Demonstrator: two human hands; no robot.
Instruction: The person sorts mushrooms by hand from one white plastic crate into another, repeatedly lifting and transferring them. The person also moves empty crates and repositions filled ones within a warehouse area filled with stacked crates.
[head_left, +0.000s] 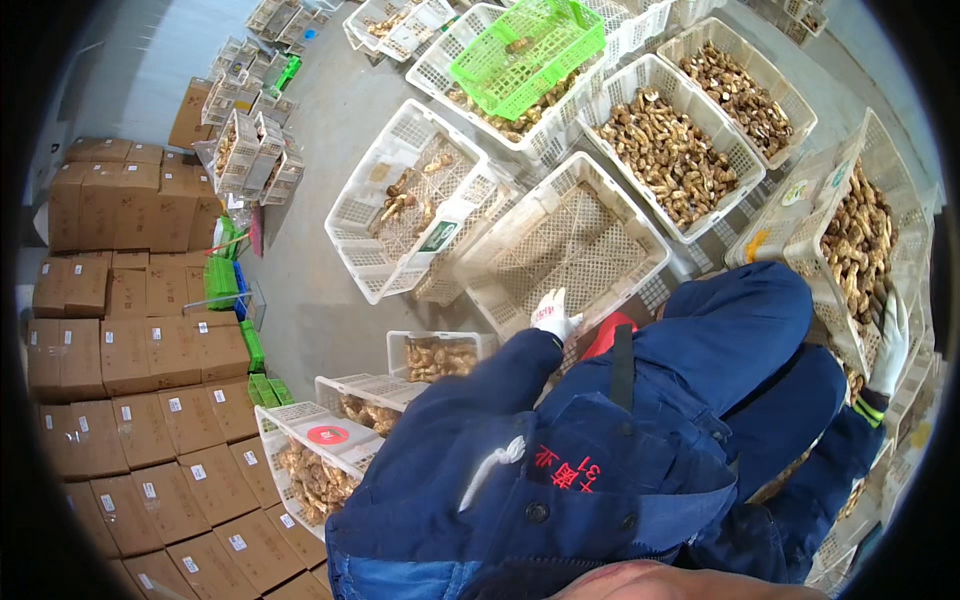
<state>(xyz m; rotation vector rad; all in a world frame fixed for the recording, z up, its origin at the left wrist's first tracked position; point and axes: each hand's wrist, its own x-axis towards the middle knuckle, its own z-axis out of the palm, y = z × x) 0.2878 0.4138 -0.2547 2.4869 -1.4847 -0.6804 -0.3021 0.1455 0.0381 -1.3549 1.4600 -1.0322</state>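
Observation:
My left hand (555, 315), in a white glove, is at the near rim of a white plastic crate (466, 264) with no mushrooms visible in it; its fingers are spread and hold nothing. At the right, my right hand (892, 341), also gloved, reaches into a tilted white crate (806, 217) and rests by its brown mushrooms (859, 240). Its fingertips are partly hidden, so whether it grips any cannot be told. Left of the crate at my left hand, another white crate (352, 217) holds a few mushrooms (401, 202).
Mushroom-filled crates (589, 112) stand beyond, one under a green basket (525, 82). More crates (386, 442) of mushrooms stand at my left side. Stacked cardboard boxes (172, 352) line the left wall, with green baskets (220, 281) beside them. Grey floor (322, 315) shows between.

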